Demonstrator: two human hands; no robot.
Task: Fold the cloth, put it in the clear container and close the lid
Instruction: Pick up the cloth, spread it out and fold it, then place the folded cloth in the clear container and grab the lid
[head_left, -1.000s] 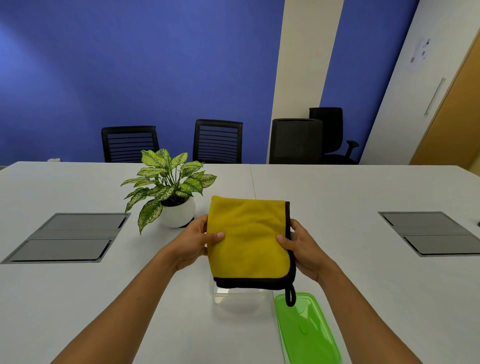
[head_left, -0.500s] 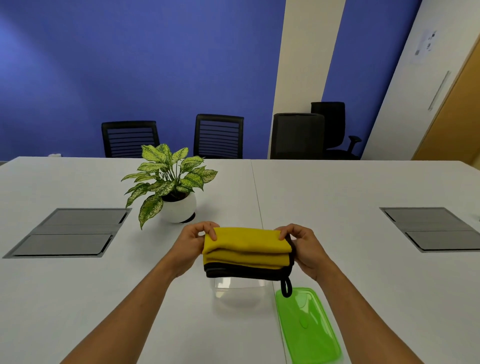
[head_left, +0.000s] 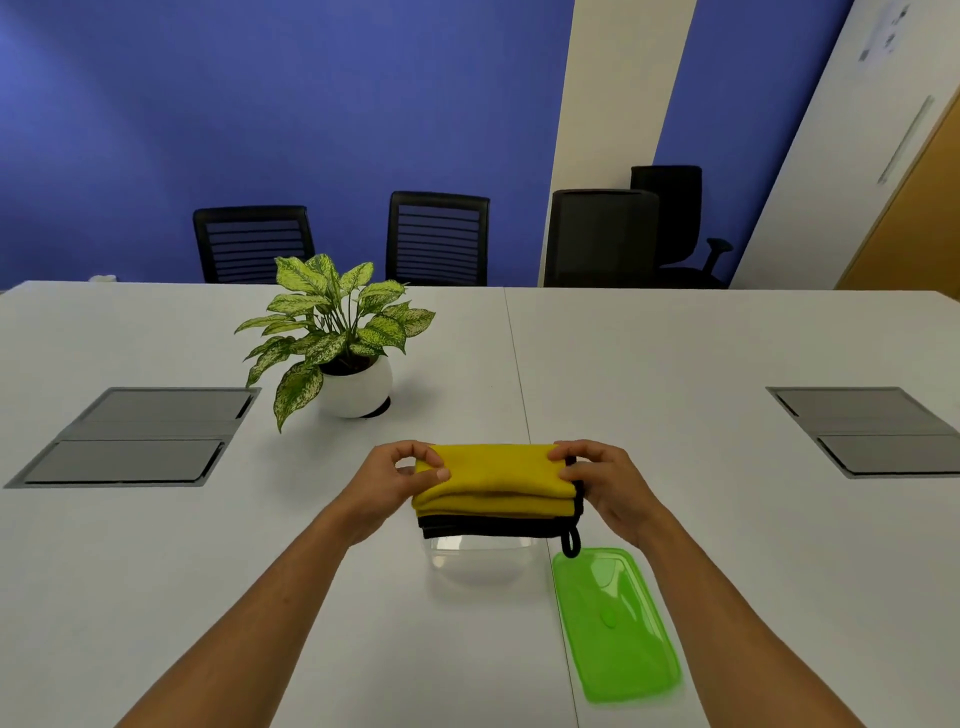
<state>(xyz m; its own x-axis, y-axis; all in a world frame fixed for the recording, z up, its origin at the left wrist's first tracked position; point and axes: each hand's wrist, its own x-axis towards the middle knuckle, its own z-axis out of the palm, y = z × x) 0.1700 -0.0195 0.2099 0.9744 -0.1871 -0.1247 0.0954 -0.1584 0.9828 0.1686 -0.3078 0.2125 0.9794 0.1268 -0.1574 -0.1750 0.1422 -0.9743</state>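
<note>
Head view: left hand (head_left: 400, 480) and right hand (head_left: 605, 480) pinching opposite ends of the folded yellow cloth (head_left: 493, 486), fingers closed on its layers, black hanging loop dangling at the right corner. Held just above the clear container (head_left: 480, 558), open and apparently empty on the white table (head_left: 727, 519). Green lid (head_left: 613, 623) lying flat just right of the container, off it. Folding apparently finished; lowering the cloth inside and pressing the lid on not yet done. Potted plant (head_left: 337, 343) standing well behind.
</note>
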